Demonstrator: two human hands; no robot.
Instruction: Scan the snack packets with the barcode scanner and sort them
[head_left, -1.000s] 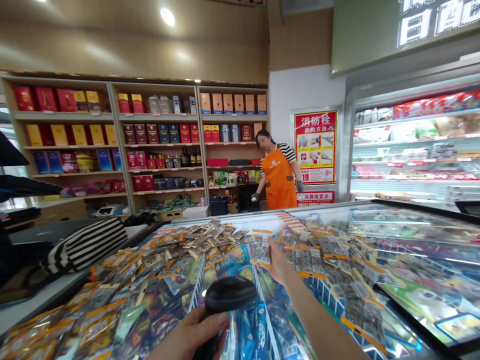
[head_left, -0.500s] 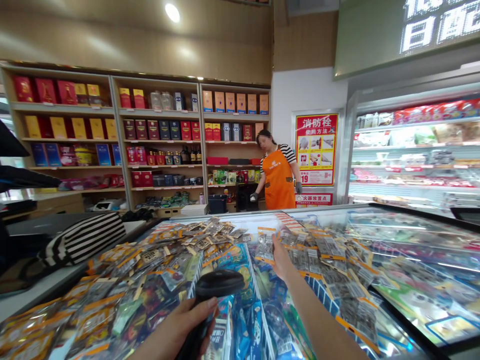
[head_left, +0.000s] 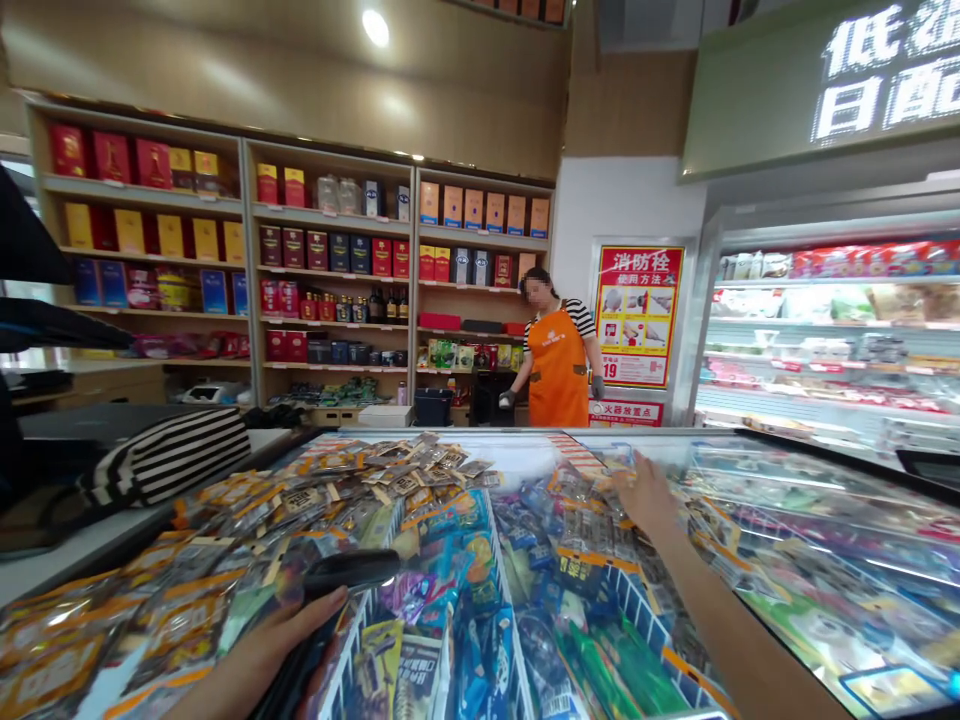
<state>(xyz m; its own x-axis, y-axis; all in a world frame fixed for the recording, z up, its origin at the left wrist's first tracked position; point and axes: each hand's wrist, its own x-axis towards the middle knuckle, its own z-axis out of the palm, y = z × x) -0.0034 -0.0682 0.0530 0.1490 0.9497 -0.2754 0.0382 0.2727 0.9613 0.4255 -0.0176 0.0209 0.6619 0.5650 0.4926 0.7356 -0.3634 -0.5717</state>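
Observation:
My left hand (head_left: 277,645) is low in the view, wrapped round the handle of a black barcode scanner (head_left: 351,570) above the freezer's goods. My right arm stretches forward, and my right hand (head_left: 649,498) rests on the small silver-and-orange snack packets (head_left: 600,520) spread over the glass lid of the chest freezer (head_left: 787,560). Its fingers are hidden among the packets, so what they grip does not show. More snack packets (head_left: 360,480) lie heaped over the freezer's left side.
A person in an orange apron (head_left: 556,362) stands behind the freezer near a red poster (head_left: 637,315). Shelves of boxed goods (head_left: 300,270) line the back wall. A chilled cabinet (head_left: 832,330) is at right, a striped bag (head_left: 172,465) on the counter at left.
My right hand moved rightward across the packets and let the ones it lifted drop from view. My left hand with the scanner sank lower and to the left. The view shifted down.

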